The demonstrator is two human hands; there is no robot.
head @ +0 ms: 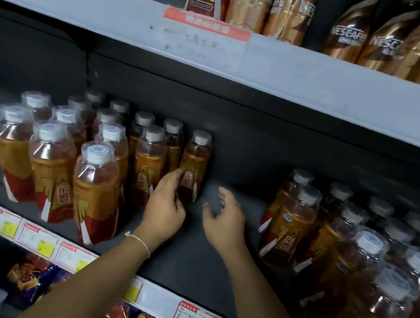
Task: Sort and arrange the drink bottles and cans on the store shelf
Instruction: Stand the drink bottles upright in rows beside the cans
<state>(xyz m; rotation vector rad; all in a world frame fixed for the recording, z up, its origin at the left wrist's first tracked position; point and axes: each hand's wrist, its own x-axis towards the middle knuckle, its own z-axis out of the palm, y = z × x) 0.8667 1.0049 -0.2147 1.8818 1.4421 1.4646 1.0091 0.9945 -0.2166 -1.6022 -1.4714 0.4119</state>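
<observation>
Bottle [193, 167], full and likely heavy, stands upright at the right end of the left cluster [67, 159] on the dark shelf [216, 255]. Its slick plastic suits a mid-label grip. Left hand [166, 204] curls around its lower label; right hand [225, 215] hovers spread beside it.
</observation>
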